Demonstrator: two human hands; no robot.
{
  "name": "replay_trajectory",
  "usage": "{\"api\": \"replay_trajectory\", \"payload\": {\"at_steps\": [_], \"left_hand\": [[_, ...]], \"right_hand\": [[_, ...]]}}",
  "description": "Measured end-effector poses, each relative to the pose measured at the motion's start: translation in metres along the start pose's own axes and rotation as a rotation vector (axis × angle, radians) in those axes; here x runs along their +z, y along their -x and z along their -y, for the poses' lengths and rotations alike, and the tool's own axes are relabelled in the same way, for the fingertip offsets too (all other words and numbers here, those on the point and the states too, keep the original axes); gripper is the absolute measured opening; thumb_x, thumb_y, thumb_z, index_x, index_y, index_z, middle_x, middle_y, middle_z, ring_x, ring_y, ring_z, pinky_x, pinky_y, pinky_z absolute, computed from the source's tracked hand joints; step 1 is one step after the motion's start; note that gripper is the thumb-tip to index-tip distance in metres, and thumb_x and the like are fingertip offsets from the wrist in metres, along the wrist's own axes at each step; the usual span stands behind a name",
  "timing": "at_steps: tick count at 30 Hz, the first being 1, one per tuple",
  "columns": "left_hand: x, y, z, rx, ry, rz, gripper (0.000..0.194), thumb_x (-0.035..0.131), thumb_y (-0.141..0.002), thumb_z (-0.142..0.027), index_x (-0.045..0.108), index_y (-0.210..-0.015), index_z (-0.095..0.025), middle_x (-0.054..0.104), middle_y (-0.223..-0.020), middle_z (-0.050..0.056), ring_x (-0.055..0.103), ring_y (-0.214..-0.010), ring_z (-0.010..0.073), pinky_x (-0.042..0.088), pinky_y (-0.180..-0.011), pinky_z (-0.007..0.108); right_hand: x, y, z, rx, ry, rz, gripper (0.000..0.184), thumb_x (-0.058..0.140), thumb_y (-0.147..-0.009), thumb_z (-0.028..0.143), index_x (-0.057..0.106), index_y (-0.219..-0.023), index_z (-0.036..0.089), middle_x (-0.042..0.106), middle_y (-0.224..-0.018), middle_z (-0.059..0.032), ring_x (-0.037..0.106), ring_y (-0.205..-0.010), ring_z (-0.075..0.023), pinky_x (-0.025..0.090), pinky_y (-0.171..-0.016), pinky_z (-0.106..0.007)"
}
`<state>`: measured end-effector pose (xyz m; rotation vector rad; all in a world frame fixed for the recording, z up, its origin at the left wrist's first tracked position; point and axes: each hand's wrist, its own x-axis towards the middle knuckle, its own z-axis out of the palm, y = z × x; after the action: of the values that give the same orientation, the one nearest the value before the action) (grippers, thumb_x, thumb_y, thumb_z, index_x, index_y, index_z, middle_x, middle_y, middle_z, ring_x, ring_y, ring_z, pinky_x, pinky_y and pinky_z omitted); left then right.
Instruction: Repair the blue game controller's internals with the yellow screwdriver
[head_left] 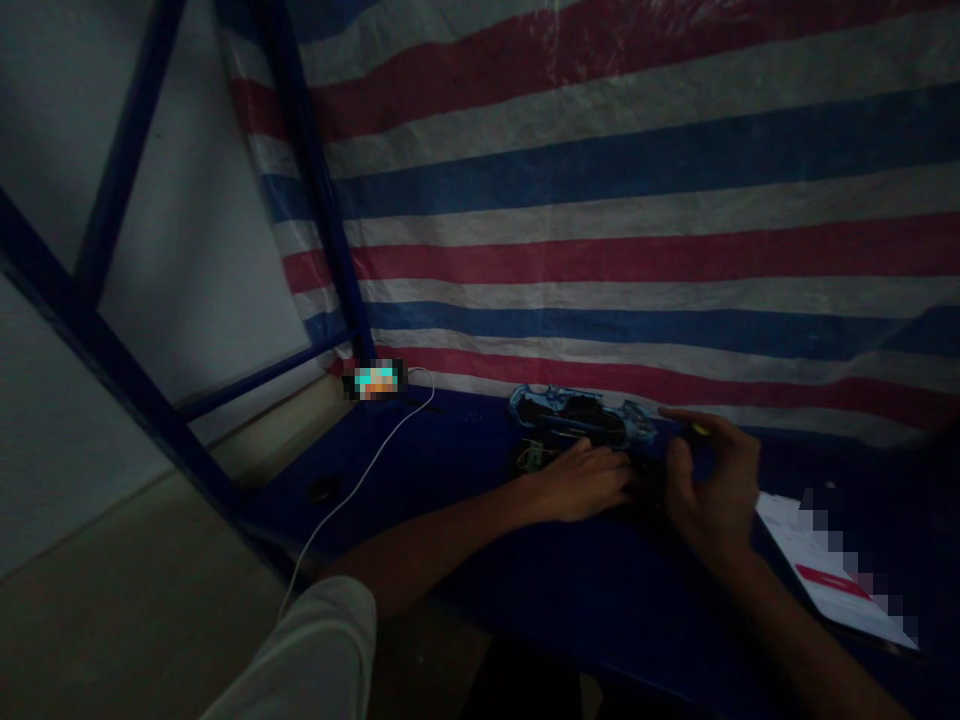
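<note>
A blue toy car body shell (581,415) lies on its back near the striped sheet, its dark inside showing. In front of it is a dark toy car chassis with a green circuit board (534,456) and thin wires at its left end. My left hand (589,482) rests over this chassis, fingers curled down onto it; the hand covers most of it. Right of the chassis, my right hand (716,485) hovers with thumb and index finger apart. A small yellow thing (699,430) shows by that index finger, too dim to name.
The blue tabletop (450,490) carries a lit phone-like screen (375,379), blurred out, with a white cable (375,455). A dark round object (324,488) lies at left, a white sheet (821,570) at right. Blue metal posts (315,170) frame the left side.
</note>
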<state>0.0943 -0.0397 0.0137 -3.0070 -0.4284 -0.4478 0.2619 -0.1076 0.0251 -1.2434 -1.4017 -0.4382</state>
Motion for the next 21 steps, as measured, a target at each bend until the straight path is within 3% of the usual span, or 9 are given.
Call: {"api": "replay_trajectory", "payload": {"at_steps": [4, 11, 18, 21], "left_hand": [[0.002, 0.000, 0.001, 0.001, -0.022, -0.007, 0.023, 0.059, -0.103, -0.032, 0.065, -0.115, -0.014, 0.068, -0.115, 0.010, 0.063, -0.105, 0.0242, 0.041, -0.082, 0.037], [0.000, 0.001, 0.000, 0.004, -0.061, -0.013, 0.024, 0.059, -0.103, -0.035, 0.065, -0.113, -0.014, 0.069, -0.111, 0.011, 0.062, -0.104, 0.0250, 0.041, -0.082, 0.037], [-0.001, -0.001, -0.004, -0.006, -0.112, -0.005, 0.025, 0.059, -0.103, -0.034, 0.064, -0.108, -0.011, 0.068, -0.106, 0.011, 0.062, -0.100, 0.0255, 0.039, -0.080, 0.037], [0.000, -0.001, -0.006, -0.013, -0.129, -0.006, 0.025, 0.058, -0.103, -0.033, 0.064, -0.107, -0.010, 0.068, -0.105, 0.011, 0.062, -0.099, 0.0256, 0.041, -0.081, 0.038]], "right_hand": [[0.000, 0.000, -0.002, -0.044, -0.025, -0.004, 0.035, 0.045, -0.100, 0.035, 0.064, -0.123, 0.017, 0.062, -0.114, -0.0167, 0.058, -0.106, -0.0339, 0.047, -0.091, -0.055], [0.005, -0.002, -0.010, -0.162, 0.101, -0.070, 0.038, 0.064, -0.094, 0.042, 0.061, -0.123, 0.018, 0.061, -0.107, -0.0140, 0.056, -0.105, -0.0313, 0.049, -0.089, -0.050], [0.004, -0.002, -0.012, -0.058, 0.064, -0.056, 0.035, 0.059, -0.094, 0.041, 0.059, -0.120, 0.018, 0.060, -0.101, -0.0121, 0.056, -0.096, -0.0295, 0.048, -0.086, -0.051], [0.005, 0.000, -0.017, 0.040, -0.050, -0.097, 0.037, 0.060, -0.093, 0.042, 0.056, -0.124, 0.020, 0.055, -0.114, -0.0151, 0.054, -0.104, -0.0326, 0.048, -0.086, -0.054]]}}
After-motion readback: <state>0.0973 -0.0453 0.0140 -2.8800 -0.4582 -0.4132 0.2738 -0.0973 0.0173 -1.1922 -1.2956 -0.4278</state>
